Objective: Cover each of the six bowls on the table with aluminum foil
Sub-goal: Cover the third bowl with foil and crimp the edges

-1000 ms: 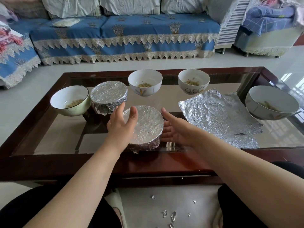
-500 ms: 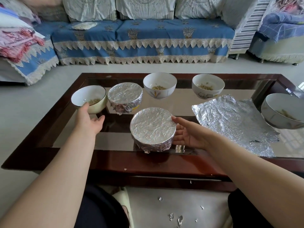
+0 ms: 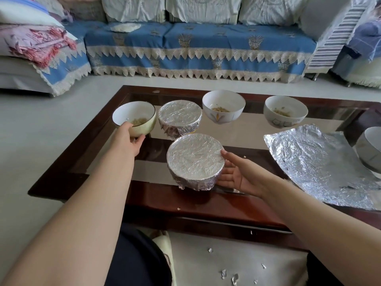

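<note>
Two bowls stand wrapped in foil on the glass table [image 3: 99,159]: a near one [image 3: 195,159] and a far one [image 3: 179,116]. My left hand [image 3: 128,139] grips the near rim of an uncovered pale green bowl [image 3: 136,117] at the far left. My right hand [image 3: 239,174] rests flat against the right side of the near wrapped bowl. Two uncovered white bowls [image 3: 223,106] [image 3: 285,113] with bits of food stand at the back. A third uncovered bowl [image 3: 371,149] sits at the right edge of view. A loose foil sheet [image 3: 321,162] lies on the right.
A blue-covered sofa [image 3: 198,48] runs behind the table. Folded bedding [image 3: 35,41] lies at the left. Small foil scraps [image 3: 226,275] litter the floor by my knees.
My left hand left the near wrapped bowl, reached far left and took hold of the pale green bowl's rim. My right hand stays against the near wrapped bowl.
</note>
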`<action>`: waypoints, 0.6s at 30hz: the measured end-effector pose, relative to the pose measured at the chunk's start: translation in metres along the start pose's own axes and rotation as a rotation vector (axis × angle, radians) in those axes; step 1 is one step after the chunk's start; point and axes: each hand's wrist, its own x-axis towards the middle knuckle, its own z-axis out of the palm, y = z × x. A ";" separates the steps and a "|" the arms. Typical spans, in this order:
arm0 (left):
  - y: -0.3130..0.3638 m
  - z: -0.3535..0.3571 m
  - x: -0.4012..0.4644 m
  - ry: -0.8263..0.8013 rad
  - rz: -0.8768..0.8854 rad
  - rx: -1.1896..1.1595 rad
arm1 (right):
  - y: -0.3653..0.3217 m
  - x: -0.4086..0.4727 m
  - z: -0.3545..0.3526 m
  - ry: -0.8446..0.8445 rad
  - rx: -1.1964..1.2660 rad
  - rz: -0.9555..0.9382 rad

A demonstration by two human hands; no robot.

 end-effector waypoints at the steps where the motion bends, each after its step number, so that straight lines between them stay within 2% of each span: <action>1: 0.003 -0.001 -0.002 0.001 0.004 -0.004 | 0.001 0.003 0.006 -0.004 0.007 -0.004; 9: 0.030 -0.007 -0.025 -0.136 0.134 -0.040 | 0.009 0.041 0.097 -0.025 -0.009 -0.053; 14: 0.047 -0.010 -0.030 -0.225 0.245 0.008 | 0.011 0.076 0.146 0.053 0.027 -0.060; 18: 0.050 -0.002 -0.039 -0.244 0.212 -0.055 | 0.003 0.097 0.172 0.072 -0.018 -0.085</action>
